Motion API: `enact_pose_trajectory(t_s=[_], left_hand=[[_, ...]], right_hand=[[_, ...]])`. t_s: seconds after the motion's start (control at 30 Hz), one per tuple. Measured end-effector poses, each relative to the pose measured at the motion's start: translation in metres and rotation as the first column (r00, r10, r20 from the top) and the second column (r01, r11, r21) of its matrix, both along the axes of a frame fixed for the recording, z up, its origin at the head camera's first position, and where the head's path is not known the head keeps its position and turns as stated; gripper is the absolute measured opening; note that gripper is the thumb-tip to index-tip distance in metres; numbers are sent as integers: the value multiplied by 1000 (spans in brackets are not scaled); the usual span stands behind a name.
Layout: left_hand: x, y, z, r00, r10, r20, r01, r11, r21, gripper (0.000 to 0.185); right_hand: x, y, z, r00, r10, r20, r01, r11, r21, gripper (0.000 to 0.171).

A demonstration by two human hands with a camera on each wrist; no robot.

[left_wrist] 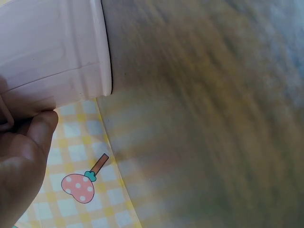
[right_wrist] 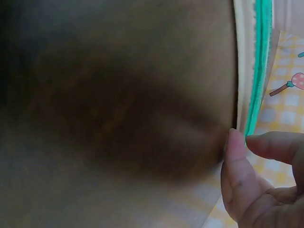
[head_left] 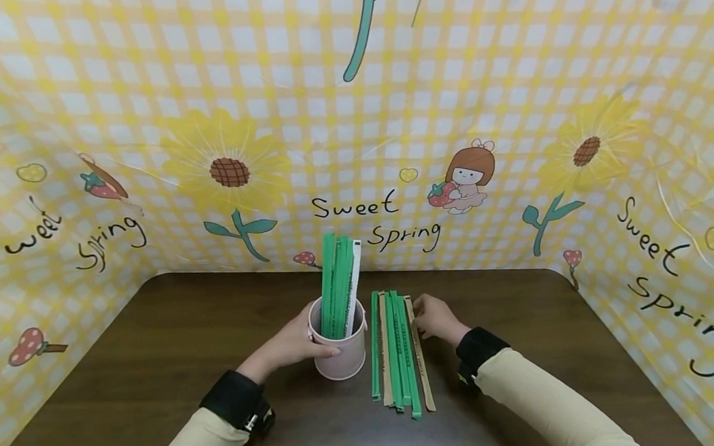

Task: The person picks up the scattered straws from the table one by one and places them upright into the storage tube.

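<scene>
A pink cup (head_left: 341, 359) stands on the dark wooden table (head_left: 174, 343) with several long green sticks (head_left: 338, 289) and one white one upright in it. My left hand (head_left: 295, 343) grips the cup's left side; the left wrist view shows the thumb (left_wrist: 35, 130) against the cup (left_wrist: 52, 52). To the cup's right, a row of green and tan sticks (head_left: 396, 357) lies flat. My right hand (head_left: 434, 318) is at the row's far right end. In the right wrist view its thumb (right_wrist: 235, 161) and forefinger pinch the tip of a stick (right_wrist: 259, 71).
A yellow checked backdrop (head_left: 352, 148) printed with sunflowers and "Sweet Spring" closes in the table at the back and both sides. Bare tabletop lies left of the cup and right of the row of sticks.
</scene>
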State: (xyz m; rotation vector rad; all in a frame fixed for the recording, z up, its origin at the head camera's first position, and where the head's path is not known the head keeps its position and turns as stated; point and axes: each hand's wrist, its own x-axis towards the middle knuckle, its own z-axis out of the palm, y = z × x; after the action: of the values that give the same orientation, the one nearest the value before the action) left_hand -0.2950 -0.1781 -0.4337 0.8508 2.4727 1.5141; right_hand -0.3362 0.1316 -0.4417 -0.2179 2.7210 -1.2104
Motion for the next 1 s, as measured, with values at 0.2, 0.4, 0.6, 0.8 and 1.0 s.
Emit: enact_pose_trajectory(t_s=[0.2,0.4,0.6,0.8,1.0], left_hand=[[1,-1,-2,1000,7,2,-7,1000,2,101],[3,-2,-2,1000,7,12,-7,1000,1,103],[1,-1,2,1000,-4,3,4,1000,13,103],[1,1,4,1000,2,13,-2,1000,3,105],[2,-1,0,1000,-6,20,6,1000,0,104]], right_hand=[[1,-4,-1,1000,-2,-4,3,999,35,36],[3,-6,-1,1000,5,-1,-5,996,84,38],[1,-4,1,1000,3,3,-3,996,90,43],[0,1,3,999,-26,28,24,998,64,49],[3,2,13,998,-29,54,30,999,-17,49]])
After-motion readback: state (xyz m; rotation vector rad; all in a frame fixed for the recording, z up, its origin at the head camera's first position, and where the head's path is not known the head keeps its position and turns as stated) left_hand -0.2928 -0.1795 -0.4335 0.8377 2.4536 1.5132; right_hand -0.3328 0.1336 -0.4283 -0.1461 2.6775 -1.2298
